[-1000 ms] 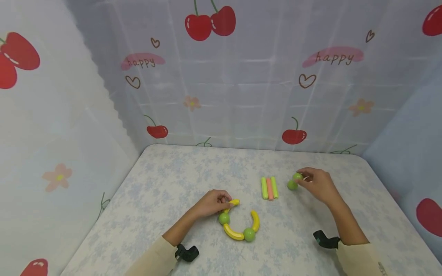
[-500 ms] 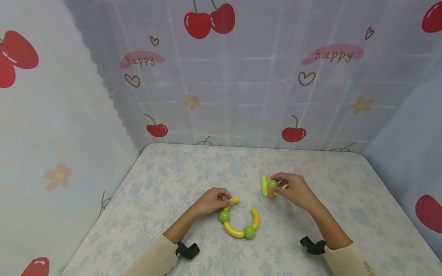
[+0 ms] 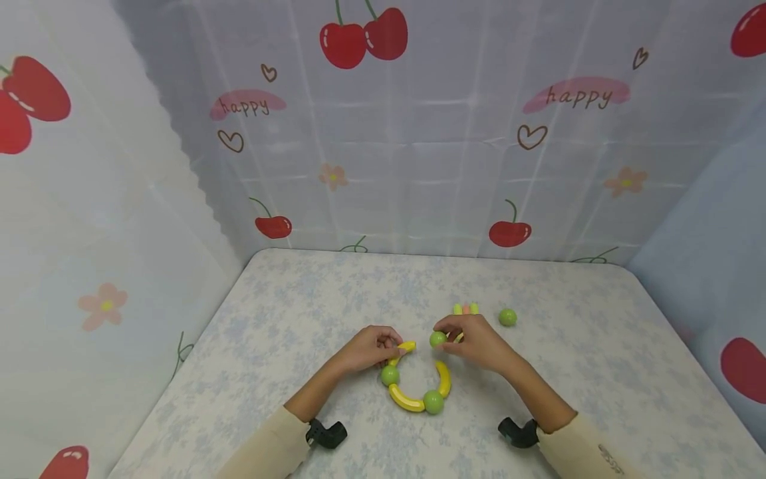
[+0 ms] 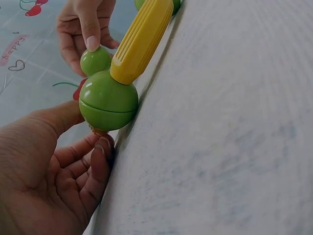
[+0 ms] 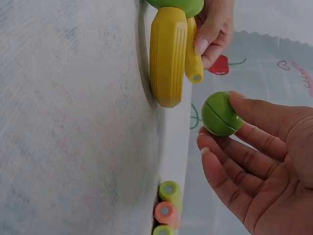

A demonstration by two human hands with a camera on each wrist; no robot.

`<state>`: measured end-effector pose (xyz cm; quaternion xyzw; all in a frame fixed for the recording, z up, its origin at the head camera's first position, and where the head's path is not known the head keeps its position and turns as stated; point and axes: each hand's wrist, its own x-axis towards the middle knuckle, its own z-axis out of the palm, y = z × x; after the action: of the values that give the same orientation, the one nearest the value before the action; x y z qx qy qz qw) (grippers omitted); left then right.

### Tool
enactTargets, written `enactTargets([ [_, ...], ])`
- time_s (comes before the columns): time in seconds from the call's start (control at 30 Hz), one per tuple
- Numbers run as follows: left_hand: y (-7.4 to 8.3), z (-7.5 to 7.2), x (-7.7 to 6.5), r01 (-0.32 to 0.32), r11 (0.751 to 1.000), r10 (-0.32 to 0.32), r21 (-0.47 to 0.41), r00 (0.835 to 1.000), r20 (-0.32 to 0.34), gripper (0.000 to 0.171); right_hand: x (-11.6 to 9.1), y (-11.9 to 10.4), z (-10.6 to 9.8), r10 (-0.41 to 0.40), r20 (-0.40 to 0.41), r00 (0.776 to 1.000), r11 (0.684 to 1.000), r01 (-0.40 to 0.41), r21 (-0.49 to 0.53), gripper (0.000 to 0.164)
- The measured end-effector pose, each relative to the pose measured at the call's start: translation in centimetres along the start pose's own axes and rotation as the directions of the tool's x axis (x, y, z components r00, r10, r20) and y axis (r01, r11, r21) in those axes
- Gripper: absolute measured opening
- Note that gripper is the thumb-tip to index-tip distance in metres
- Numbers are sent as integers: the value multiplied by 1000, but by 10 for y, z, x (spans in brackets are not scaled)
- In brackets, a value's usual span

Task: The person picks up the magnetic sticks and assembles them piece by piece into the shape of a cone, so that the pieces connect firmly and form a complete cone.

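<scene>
Curved yellow rods and green balls form a partial ring on the table, with a gap at the top right. My left hand (image 3: 366,349) pinches the upper-left yellow rod (image 3: 409,346), which joins a green ball (image 3: 390,375). From there a second yellow rod (image 3: 405,400) runs to another ball (image 3: 433,402), followed by a third yellow rod (image 3: 444,379). Between thumb and fingertips, my right hand (image 3: 481,342) holds a loose green ball (image 5: 221,113) above the gap. In the right wrist view it touches neither rod end; a small grey dot marks one rod's end.
Two yellow-green sticks (image 5: 169,190) and an orange stick (image 5: 166,211) lie side by side behind my right hand, partly hidden in the head view. Another green ball (image 3: 507,317) sits to their right. A patterned curtain (image 3: 383,146) hangs behind the table (image 3: 299,293).
My right hand has picked one green ball from the pair at the right and carried it left, past the sticks, to the ring's gap. The left hand has stayed on its rod.
</scene>
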<state>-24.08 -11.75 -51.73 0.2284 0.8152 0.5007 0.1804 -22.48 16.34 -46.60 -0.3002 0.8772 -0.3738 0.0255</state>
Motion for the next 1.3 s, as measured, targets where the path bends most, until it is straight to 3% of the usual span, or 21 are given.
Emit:
enactTargets([
  [0.27,-2,0,1,-3,1000,3,-19,1000,7,17,10,0,13,17,79,997,999,-19,27,28],
  [0.87,-3,-1,0,-15,1000,14,-15,1000,-7,18,21,-4,27,27,101,995,999,-30,31,28],
  [1.13,-6,-1,2,-18,999,18,41,1000,6,17,21,-1,29,49,134,990,998,-53,21,27],
  [1.3,-6,-1,3,-19,998,20,62,1000,-3,16,16,-1,27,71,103,992,997,-72,5,33],
])
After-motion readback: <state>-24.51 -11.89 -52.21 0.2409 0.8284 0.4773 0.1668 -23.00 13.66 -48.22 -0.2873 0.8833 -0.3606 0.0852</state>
